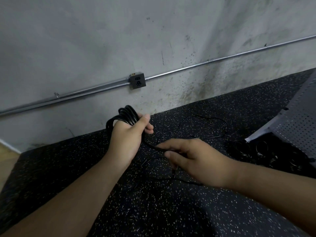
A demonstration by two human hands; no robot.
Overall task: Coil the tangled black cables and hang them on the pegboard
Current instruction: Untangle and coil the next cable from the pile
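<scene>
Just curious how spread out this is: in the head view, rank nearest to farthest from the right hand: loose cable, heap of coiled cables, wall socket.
1. Loose cable: pinched in the right hand itself.
2. Heap of coiled cables: on the floor to its right.
3. Wall socket: on the wall, ahead and to the left.

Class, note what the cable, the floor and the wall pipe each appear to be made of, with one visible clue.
The cable: likely a glossy plastic or rubber jacket; its black loops catch highlights.
The floor: probably matte rubber matting; black with pale flecks.
The wall pipe: apparently bare galvanised metal; dull silver sheen.
</scene>
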